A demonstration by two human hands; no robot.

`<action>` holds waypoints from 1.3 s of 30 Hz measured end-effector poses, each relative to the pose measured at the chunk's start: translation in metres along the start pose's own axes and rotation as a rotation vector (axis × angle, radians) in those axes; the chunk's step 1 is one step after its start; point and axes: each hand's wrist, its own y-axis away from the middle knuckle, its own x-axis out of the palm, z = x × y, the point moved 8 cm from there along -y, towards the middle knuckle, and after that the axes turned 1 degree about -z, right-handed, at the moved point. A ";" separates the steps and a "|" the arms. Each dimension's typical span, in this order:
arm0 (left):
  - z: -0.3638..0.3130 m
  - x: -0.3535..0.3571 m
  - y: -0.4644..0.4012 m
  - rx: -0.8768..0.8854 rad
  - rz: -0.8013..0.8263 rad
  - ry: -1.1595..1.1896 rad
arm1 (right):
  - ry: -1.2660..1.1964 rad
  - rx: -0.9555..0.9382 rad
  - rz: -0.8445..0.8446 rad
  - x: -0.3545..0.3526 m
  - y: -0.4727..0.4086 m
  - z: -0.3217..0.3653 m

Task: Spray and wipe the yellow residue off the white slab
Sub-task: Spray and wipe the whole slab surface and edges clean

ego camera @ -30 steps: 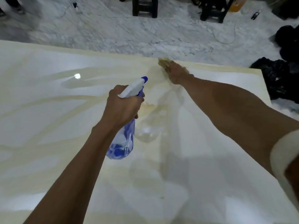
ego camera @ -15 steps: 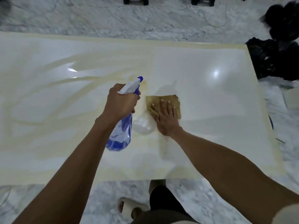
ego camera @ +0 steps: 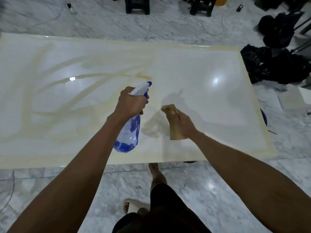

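Note:
A large white slab point(ego camera: 210, 105) lies flat on the marble floor. Yellow residue point(ego camera: 55, 111) streaks its left half and runs along its edges; the right half looks mostly white. My left hand point(ego camera: 130, 102) grips a clear blue spray bottle point(ego camera: 129, 132) by its white trigger head, nozzle pointing away over the slab's middle. Just to its right, my right hand point(ego camera: 182, 123) holds a yellow-brown cloth point(ego camera: 173, 121), which hangs folded from the hand above the slab's near part.
Black plastic bags point(ego camera: 279, 64) are heaped beside the slab's right edge. Dark stool legs point(ego camera: 137, 5) and cables lie on the floor beyond the far edge. My legs and a pale slipper point(ego camera: 130, 206) are at the near edge.
My right hand drew the cloth back from the far edge to the slab's middle, then lifted it so it hangs instead of lying flat. The bottle stayed in my left hand.

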 end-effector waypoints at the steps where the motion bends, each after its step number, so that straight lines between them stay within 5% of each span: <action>1: -0.009 -0.005 -0.012 0.008 -0.014 -0.001 | -0.024 0.027 -0.042 -0.018 -0.034 0.011; 8: -0.047 -0.045 -0.119 0.062 -0.126 0.047 | 0.294 -0.212 -0.144 -0.062 -0.299 0.116; 14: -0.024 -0.065 -0.179 0.076 -0.202 0.013 | 0.708 -0.084 0.031 0.018 -0.435 0.104; 19: 0.006 -0.065 -0.168 0.024 -0.174 0.001 | 0.780 -0.181 -0.051 0.068 -0.352 0.080; 30: 0.061 -0.054 -0.001 -0.051 -0.003 -0.031 | 0.662 -0.293 0.106 0.158 0.006 -0.028; 34: 0.072 -0.047 0.045 -0.063 0.038 -0.057 | 0.693 -0.249 0.127 0.171 0.066 -0.037; 37: 0.063 -0.049 0.062 -0.033 0.058 -0.067 | 0.432 -0.137 0.218 0.145 0.049 -0.010; 39: 0.048 -0.051 0.068 -0.003 0.058 -0.082 | 0.070 -0.104 0.104 0.103 0.051 0.028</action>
